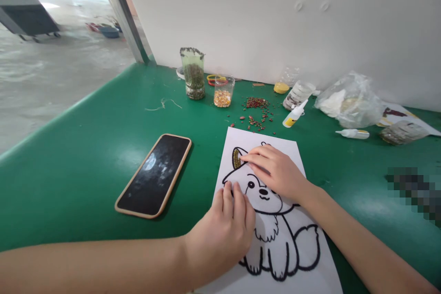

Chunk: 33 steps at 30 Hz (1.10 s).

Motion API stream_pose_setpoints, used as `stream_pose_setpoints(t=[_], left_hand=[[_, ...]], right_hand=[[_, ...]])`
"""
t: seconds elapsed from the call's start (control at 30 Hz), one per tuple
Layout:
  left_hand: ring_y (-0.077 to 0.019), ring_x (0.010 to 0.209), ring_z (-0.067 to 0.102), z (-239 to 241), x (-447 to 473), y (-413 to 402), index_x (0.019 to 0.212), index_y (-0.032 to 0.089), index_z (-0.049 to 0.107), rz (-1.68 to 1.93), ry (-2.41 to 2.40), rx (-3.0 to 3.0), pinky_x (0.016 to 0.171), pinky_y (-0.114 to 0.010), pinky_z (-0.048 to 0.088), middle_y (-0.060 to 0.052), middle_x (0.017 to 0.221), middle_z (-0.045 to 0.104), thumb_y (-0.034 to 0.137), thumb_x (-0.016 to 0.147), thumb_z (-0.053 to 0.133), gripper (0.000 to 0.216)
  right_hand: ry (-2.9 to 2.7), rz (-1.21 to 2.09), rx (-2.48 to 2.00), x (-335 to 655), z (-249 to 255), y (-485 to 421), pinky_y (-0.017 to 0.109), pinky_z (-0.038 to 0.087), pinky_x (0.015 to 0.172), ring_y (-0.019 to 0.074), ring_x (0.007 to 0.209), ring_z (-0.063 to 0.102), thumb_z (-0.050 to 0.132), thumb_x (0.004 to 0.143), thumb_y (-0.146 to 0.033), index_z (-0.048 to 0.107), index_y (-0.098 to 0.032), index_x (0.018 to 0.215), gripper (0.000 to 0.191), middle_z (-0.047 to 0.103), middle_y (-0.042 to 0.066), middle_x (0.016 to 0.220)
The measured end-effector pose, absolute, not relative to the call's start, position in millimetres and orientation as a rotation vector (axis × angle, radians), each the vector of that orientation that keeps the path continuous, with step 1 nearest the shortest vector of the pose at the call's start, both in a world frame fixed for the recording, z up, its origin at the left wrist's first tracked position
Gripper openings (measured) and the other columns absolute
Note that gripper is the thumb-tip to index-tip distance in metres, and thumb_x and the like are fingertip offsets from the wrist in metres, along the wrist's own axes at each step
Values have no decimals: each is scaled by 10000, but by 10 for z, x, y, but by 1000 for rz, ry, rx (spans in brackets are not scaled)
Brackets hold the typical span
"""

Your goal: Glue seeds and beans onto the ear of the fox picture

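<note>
A white sheet of paper with a black-outlined cartoon animal lies on the table. Small greenish seeds fill part of its left ear. My right hand rests over the animal's head, fingers stretched out and fingertips at the seeded ear. Nothing shows in its grasp. My left hand is closed beside the head, fingers curled and bunched over the paper's left side. Whatever it holds, if anything, is hidden by the fingers. Beyond the paper's top edge lie loose reddish-brown seeds.
A phone lies left of the paper. Behind stand a green cut bottle of dark seeds and a clear cup of corn kernels. Glue bottles, a tipped jar and a plastic bag are at the right. A white wall rises behind.
</note>
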<state>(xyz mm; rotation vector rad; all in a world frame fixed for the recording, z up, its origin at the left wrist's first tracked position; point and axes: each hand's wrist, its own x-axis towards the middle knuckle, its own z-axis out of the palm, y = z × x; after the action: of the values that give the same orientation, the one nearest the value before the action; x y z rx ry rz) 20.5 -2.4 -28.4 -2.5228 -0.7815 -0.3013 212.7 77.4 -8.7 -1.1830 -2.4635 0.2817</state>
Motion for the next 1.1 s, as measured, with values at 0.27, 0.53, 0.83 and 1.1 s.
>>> stream_pose_setpoints(t=[0.27,0.53,0.83,1.1], left_hand=[[-358,993,626,-282,206,-21,1102,-10,539,-307,-791,-2515,795,-440,522,-258,1112,615,172,821,394,365],[-343,996,627,-308,206,-21,1110,6,538,-298,-785,-2502,803,-443,517,-243,1114,619,189,833,379,368],[-342,1002,625,-286,197,-28,1113,3,535,-269,-783,-2516,801,-438,521,-245,1120,616,180,832,378,367],[-359,990,628,-286,214,-24,1102,-10,537,-301,-788,-2517,794,-446,525,-256,1109,617,165,820,382,366]], right_hand=[[-2470,270,-1176,2127,-96,774,370,473,809,190,904,551,434,907,-172,639,-238,1074,272,640,55,1002],[-2481,267,-1179,2126,-95,777,368,471,806,190,904,546,432,907,-171,631,-235,1086,276,634,57,1002],[-2483,279,-1189,2127,-94,769,370,465,821,192,915,538,428,911,-174,626,-211,1076,261,632,57,1010],[-2520,242,-1163,2136,-107,776,373,474,802,193,906,537,421,913,-167,575,-236,1198,331,627,59,1015]])
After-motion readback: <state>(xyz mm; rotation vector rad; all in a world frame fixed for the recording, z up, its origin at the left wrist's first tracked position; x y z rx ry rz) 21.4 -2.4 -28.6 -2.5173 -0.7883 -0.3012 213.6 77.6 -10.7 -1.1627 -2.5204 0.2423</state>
